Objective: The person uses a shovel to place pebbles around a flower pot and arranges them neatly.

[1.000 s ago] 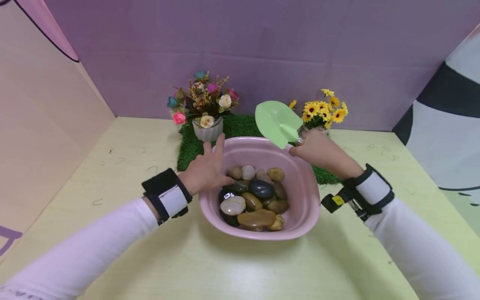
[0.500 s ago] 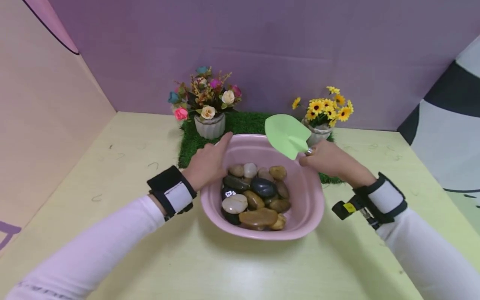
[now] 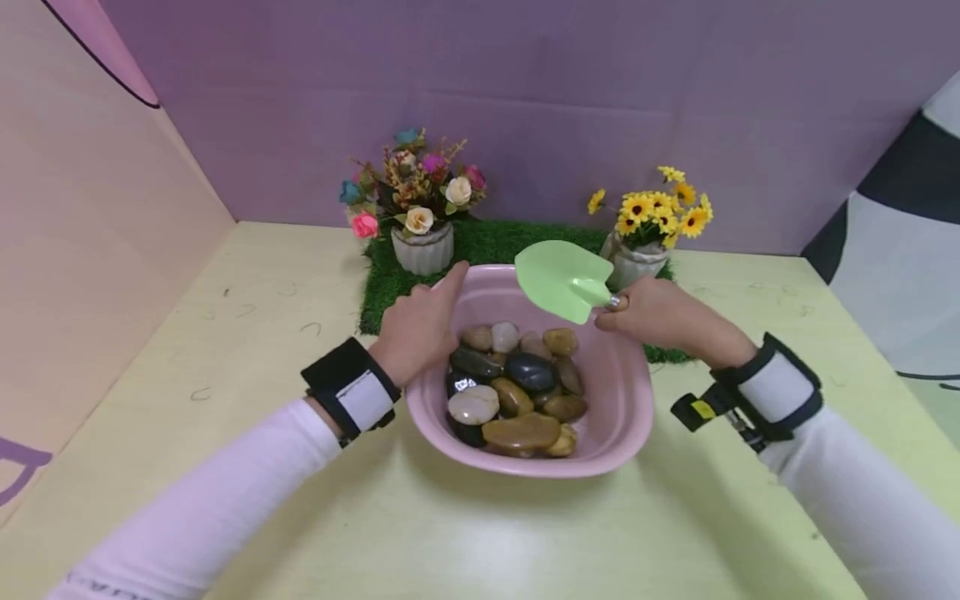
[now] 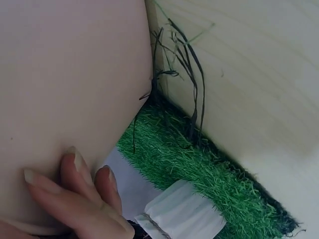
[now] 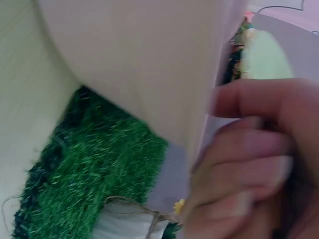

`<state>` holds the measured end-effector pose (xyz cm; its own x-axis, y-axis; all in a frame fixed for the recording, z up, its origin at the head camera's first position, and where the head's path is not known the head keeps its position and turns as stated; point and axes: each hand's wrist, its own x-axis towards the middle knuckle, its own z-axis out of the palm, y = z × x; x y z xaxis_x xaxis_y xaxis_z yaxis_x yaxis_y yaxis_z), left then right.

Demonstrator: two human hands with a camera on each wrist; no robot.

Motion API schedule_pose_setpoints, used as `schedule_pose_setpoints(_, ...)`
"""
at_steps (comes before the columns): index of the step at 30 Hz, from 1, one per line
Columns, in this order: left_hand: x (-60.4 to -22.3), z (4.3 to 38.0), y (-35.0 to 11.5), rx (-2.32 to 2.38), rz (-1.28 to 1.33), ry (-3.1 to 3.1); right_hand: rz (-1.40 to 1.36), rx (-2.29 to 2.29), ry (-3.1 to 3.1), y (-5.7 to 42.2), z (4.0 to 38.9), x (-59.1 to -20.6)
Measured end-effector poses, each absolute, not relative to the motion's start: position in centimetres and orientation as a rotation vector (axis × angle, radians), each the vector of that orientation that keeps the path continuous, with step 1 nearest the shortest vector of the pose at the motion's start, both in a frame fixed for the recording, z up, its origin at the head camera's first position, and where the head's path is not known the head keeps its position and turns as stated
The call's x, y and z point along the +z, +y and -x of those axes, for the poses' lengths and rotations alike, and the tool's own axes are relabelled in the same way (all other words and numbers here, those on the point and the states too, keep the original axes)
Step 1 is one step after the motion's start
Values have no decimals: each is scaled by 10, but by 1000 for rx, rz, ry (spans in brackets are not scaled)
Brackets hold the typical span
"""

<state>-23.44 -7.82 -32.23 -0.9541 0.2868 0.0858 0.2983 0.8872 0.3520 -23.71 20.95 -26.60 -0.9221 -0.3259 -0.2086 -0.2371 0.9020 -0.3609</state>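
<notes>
1. Compared with a second ago, the left hand has drawn its spread fingers together, and we now see it gripping the far left side of the pink basin, its bent fingers against the outer wall.
2. The right hand has settled lower, at the far right rim. We see it curled round the handle of the green trowel, whose blade now lies flatter over the far rim, pointing left.
3. We judge from this that both hands are now placed to steady or manage the basin, with the trowel kept in the fist rather than used on the stones, which lie heaped inside, arranged as they were.
4. The basin sits on the table, in front of the flower pots and over part of the grass mat; how much mat it covers we cannot tell.
5. The trowel's handle is mostly hidden in the fist. The right wrist view is blurred, so we cannot be sure how firmly those fingers also press the rim.
</notes>
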Motion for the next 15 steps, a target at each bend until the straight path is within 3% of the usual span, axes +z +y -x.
schedule_pose_setpoints(8,-322,231,-81,-647,458,-3017,470,-456,2742,202,235,-249)
schedule_pose_setpoints(15,-324,233,-80,-630,462,-3033,548,-131,2979,191,222,-236)
